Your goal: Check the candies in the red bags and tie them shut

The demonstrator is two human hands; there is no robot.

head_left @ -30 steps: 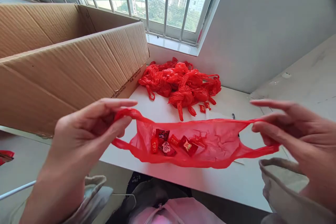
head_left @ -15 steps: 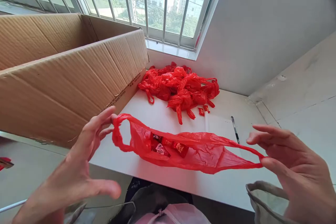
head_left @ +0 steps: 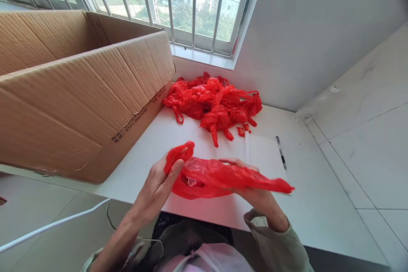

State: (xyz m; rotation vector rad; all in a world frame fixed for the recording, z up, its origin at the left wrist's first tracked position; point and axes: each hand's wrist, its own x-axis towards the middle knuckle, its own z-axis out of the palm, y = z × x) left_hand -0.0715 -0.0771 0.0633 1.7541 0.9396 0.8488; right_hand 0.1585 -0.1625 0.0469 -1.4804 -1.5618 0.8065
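Note:
A thin red plastic bag (head_left: 210,176) is held up over the near edge of the white table. My left hand (head_left: 159,185) is closed on its bunched left handle, thumb on the near side. Through the film shows a small packet (head_left: 191,182) with a pale label. My right hand (head_left: 255,197) is closed round the bag's right part; film covers most of it, and only some fingers at the far edge and the wrist show. The right handle droops over this hand, pointing right.
A big open cardboard box (head_left: 127,102) stands at the left. Knotted red bags (head_left: 216,97) lie heaped by the wall below the barred window. Two small red packets (head_left: 244,130), a sheet of paper (head_left: 266,153) and a pen (head_left: 281,152) lie right of the heap.
My hands have come together from wide apart, and the stretched bag is now gathered between them. The left hand has closed on its handle; the right has moved left and under the film.

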